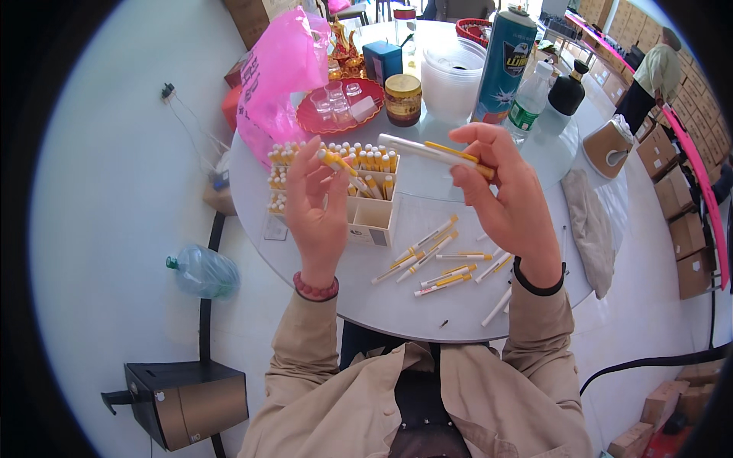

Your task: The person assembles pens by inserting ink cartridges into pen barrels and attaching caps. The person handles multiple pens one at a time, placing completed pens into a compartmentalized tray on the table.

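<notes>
My left hand (315, 217) is closed on a yellow-and-white pen (334, 160), gripped between thumb and fingers above a cream compartment box (372, 236). White-and-yellow pens stand in many of the box's compartments, and some at the front right hold nothing. Over the table's middle, my right hand (513, 202) grips a white pen with a yellow clip (427, 151), its white end pointing left toward the box. A second yellow length lies along it, and I cannot tell whether that is a separate pen. Several loose pens (427, 252) are scattered on the table below my hands.
Behind the box are a pink plastic bag (279, 69) and a red tray (305, 114) with small clear cups. A jar (403, 99), clear tubs (452, 80), a spray can (504, 65) and a water bottle (528, 103) stand farther back. Grey cloth (589, 233) hangs at the right edge.
</notes>
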Available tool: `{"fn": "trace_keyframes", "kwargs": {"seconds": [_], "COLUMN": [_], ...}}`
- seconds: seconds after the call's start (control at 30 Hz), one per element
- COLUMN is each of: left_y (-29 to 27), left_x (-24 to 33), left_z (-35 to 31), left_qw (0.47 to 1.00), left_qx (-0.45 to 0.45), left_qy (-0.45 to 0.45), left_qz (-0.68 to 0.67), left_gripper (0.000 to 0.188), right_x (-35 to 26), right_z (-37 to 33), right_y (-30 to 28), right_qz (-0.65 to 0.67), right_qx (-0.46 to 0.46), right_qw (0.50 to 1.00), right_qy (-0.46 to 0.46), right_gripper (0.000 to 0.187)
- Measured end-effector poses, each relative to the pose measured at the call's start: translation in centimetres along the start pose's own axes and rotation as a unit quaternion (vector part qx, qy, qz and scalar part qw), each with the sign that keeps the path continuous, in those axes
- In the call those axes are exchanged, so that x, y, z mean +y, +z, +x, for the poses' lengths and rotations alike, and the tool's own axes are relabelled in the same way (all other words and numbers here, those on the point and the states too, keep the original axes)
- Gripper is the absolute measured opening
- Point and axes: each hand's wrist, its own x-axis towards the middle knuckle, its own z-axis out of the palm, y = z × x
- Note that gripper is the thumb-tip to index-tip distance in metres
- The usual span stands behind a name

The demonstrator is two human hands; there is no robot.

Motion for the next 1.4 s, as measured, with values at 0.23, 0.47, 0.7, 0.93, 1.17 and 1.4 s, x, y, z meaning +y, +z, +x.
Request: {"fn": "trace_keyframes", "kwargs": {"seconds": [0.23,0.47,0.7,0.93,1.17,1.4], "left_y": [-0.1,-0.9,-0.8,-0.6,-0.7,-0.3], "left_x": [-1.6,-2.1,-1.8,-1.8,-1.6,-0.2], "left_z": [-0.6,-1.0,-1.2,-1.6,-1.3,-3.4], "left_qw": [0.983,0.893,0.87,0.881,0.891,0.896], "left_qx": [-0.08,-0.046,-0.109,-0.132,-0.145,-0.156], "left_qy": [-0.028,0.14,0.148,0.13,0.146,0.198], "left_qz": [0.164,0.425,0.458,0.435,0.404,0.365], "left_gripper": [0.03,0.015,0.019,0.025,0.026,0.024], "right_x": [0.0,2.1,3.6,5.4,3.9,5.5], "right_z": [1.6,2.2,2.0,1.8,1.4,-2.8], "right_y": [0.6,3.2,6.3,7.8,1.9,-2.3], "right_qz": [0.016,-0.047,-0.031,-0.208,-0.145,-0.29], "right_qx": [0.014,0.019,0.016,-0.021,-0.004,-0.271], "right_qw": [1.0,0.995,0.998,0.972,0.987,0.915], "right_qy": [-0.019,-0.085,-0.059,-0.108,-0.073,0.073], "right_gripper": [0.02,0.02,0.022,0.013,0.005,0.009]}}
